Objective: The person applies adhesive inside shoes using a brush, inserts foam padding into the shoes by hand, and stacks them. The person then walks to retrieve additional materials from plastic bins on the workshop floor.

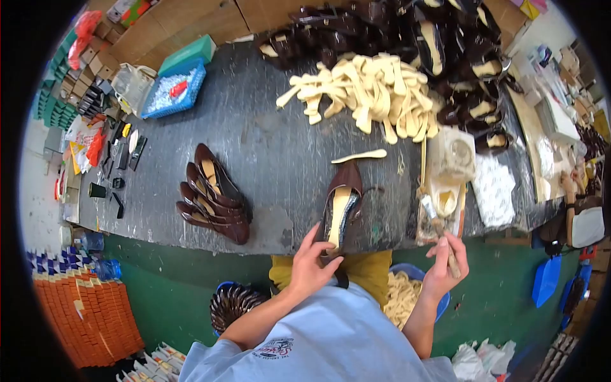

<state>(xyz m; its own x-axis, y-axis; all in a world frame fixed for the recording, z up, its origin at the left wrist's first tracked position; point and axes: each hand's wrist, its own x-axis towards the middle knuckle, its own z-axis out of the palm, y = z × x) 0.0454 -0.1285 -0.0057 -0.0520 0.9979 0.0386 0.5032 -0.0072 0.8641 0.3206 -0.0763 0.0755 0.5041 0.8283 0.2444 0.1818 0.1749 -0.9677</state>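
Observation:
A dark brown pointed shoe [349, 179] lies at the table's front edge, toe away from me, with a pale insole strip showing inside. My left hand [309, 266] grips its heel end, thumb and fingers closed around the back. In my right hand [445, 266] is a glue brush [436, 221], its handle between my fingers and its bristles pointing toward the glue container [447, 202]. Beyond the shoe's toe lies one loose cream insole [364, 155]. Whether the brush touches the container is unclear.
Several finished-looking brown shoes [213, 197] lie nested to the left. A heap of cream insoles [375, 95] and a big pile of dark shoes [445, 44] fill the back right. A blue basket [200, 81] stands back left; white paper [494, 190] lies on the right.

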